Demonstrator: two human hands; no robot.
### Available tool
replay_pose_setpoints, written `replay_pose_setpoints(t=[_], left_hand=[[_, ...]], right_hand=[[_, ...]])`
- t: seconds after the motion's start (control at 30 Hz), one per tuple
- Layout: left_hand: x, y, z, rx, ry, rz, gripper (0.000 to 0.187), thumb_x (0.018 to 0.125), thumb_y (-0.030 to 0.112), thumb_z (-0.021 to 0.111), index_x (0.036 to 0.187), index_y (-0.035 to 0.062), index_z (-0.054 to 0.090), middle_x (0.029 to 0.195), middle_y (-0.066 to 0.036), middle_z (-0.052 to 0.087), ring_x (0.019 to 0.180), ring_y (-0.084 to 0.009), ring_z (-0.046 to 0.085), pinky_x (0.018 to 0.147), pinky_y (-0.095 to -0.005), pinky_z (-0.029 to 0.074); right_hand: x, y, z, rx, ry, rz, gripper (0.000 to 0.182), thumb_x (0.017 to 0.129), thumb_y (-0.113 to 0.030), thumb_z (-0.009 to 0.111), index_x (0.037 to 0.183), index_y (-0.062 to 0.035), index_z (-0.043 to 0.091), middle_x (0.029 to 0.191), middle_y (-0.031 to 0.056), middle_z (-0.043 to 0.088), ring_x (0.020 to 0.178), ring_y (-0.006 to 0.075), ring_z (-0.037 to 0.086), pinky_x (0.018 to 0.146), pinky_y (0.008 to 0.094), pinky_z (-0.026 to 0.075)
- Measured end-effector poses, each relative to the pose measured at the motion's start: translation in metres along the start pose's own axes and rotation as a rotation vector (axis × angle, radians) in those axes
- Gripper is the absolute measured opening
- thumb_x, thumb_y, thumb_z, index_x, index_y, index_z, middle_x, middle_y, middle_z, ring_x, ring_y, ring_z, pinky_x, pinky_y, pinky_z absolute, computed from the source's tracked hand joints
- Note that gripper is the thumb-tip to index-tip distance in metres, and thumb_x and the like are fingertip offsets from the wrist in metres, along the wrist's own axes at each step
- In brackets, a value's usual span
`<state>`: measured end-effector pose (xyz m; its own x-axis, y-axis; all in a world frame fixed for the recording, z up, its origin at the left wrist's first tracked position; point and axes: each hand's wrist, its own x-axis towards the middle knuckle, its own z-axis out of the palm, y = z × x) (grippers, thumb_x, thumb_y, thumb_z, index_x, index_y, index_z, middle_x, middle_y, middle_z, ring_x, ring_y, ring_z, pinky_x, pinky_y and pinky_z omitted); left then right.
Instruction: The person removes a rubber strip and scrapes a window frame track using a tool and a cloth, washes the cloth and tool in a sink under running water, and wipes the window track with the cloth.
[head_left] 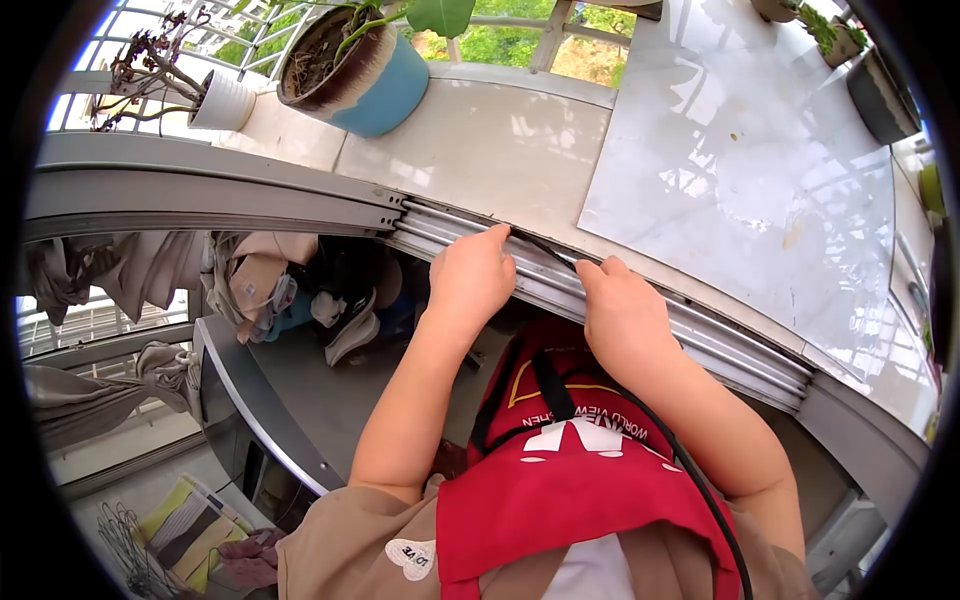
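A thin black cable [543,247] runs along the outer edge of the metal window track [700,335]. My left hand [474,272] is closed, its fingertips pinching the cable's end part at the track. To the right, my right hand [622,310] is also closed round the cable, a short stretch of which shows between the two hands. From my right hand the cable passes under the forearm and down over the red apron [590,490]. Both hands rest over the track, beside the tiled sill [480,150].
Beyond the track, a blue and brown plant pot [385,85] and a white pot [222,101] stand on the sill. A glossy sheet [745,190] lies at the right, with a dark pot [882,98] near it. Curtains [150,270] and a dark-fronted appliance [245,410] are at the left.
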<state>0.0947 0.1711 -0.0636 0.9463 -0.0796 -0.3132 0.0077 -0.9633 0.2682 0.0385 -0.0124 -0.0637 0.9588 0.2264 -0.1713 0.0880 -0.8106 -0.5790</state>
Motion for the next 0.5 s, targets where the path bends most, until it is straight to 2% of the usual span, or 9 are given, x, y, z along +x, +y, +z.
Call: replay_pose_setpoints(t=[0.1,0.17,0.23,0.37,0.5], left_hand=[[0.002,-0.004,0.005,-0.005,-0.012,-0.001,0.036,0.083,0.019,0.058,0.116,0.0053,0.064,0.093,-0.022,0.067,0.09,-0.0384,0.064,0.079,-0.0441,0.05],[0.003,-0.013,0.016,-0.167,0.107,0.045,0.036,0.083,0.019,0.058,0.115,0.0037,0.064,0.087,-0.023,0.067,0.082,-0.0379,0.065,0.076,-0.0431,0.051],[0.004,-0.014,0.016,-0.228,0.083,0.02,0.036,0.082,0.018,0.057,0.114,0.0028,0.064,0.083,-0.023,0.067,0.078,-0.0369,0.065,0.074,-0.0422,0.051],[0.006,-0.016,0.016,-0.275,0.064,0.02,0.037,0.082,0.018,0.057,0.113,0.0,0.064,0.075,-0.023,0.065,0.069,-0.0335,0.065,0.069,-0.0399,0.051],[0.006,-0.015,0.016,-0.318,0.068,0.027,0.037,0.081,0.018,0.057,0.112,-0.0012,0.065,0.074,-0.024,0.065,0.068,-0.0336,0.065,0.07,-0.0399,0.05]], right_hand=[[0.005,-0.001,0.001,0.036,-0.034,0.035,0.025,0.086,-0.001,0.053,0.109,0.0002,0.062,0.09,0.0187,0.06,0.087,0.0375,0.06,0.075,0.0447,0.049],[0.008,0.007,0.002,0.088,-0.037,0.059,0.024,0.086,-0.002,0.053,0.109,0.0008,0.063,0.091,0.0197,0.061,0.09,0.0381,0.06,0.077,0.0446,0.049],[0.009,0.018,0.004,0.208,-0.005,-0.009,0.026,0.086,-0.004,0.053,0.109,0.0004,0.064,0.095,0.0214,0.062,0.089,0.0398,0.062,0.08,0.046,0.05],[0.012,0.025,0.003,0.336,-0.021,0.016,0.024,0.086,-0.005,0.054,0.105,0.0024,0.066,0.094,0.0229,0.063,0.092,0.0416,0.06,0.081,0.046,0.048],[0.012,0.028,0.006,0.394,-0.037,0.016,0.024,0.086,-0.005,0.054,0.105,0.0028,0.066,0.094,0.024,0.063,0.092,0.0422,0.06,0.082,0.0455,0.048]])
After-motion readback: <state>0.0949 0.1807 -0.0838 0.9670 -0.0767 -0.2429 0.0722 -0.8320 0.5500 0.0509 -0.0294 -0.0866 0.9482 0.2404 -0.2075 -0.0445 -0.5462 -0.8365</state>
